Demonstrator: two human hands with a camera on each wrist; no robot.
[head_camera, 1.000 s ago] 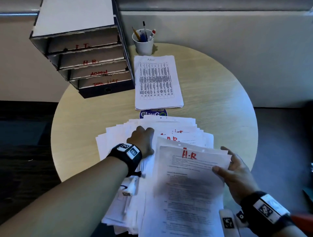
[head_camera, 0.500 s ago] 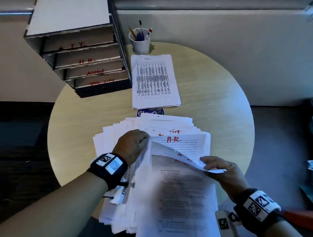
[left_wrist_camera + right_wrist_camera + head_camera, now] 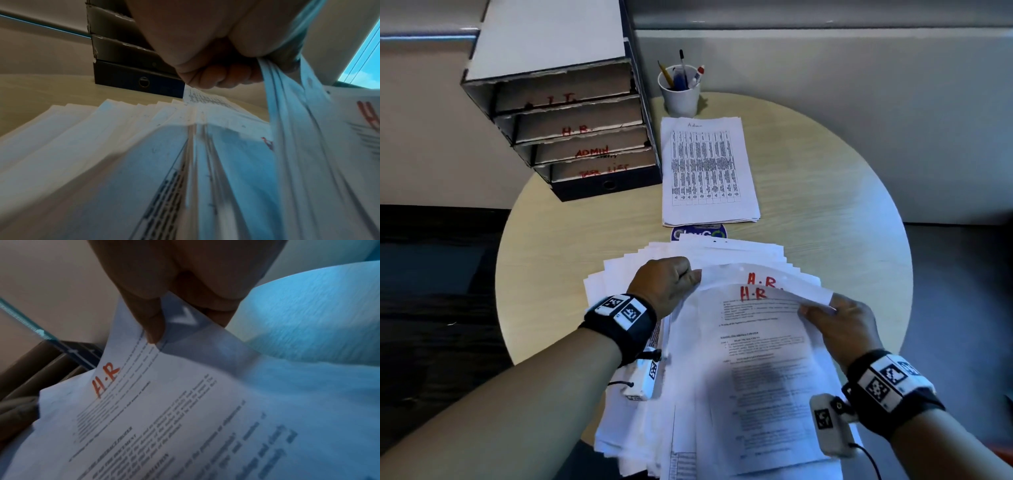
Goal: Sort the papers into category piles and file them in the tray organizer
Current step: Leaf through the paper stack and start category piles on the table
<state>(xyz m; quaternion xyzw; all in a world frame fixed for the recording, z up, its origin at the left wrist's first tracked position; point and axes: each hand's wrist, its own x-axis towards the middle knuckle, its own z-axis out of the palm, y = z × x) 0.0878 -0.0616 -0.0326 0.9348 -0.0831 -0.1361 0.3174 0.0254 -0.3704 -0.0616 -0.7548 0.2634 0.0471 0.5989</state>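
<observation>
A fanned stack of white papers (image 3: 688,394) covers the table's near side. On top lie sheets marked "H.R" in red (image 3: 755,293). My left hand (image 3: 671,279) grips the upper left corner of a lifted bunch of sheets (image 3: 292,129), fingers curled (image 3: 218,76). My right hand (image 3: 839,318) pinches the upper right edge of the top H.R sheet (image 3: 127,386) between thumb (image 3: 152,324) and fingers, lifting it. The grey tray organizer (image 3: 571,130) stands at the back left, its slots labelled I.T, H.R, ADMIN and TASK LIST.
A separate pile headed "Admin" (image 3: 705,171) lies right of the organizer. A white cup of pens (image 3: 681,89) stands behind it. A blue round sticker (image 3: 698,234) peeks out between the piles. The round table (image 3: 842,205) has bare wood on its right side.
My left hand moved from resting flat on the fanned stack to gripping the corner of the sheets. My right hand peeled up the top sheet's right edge, showing another H.R sheet.
</observation>
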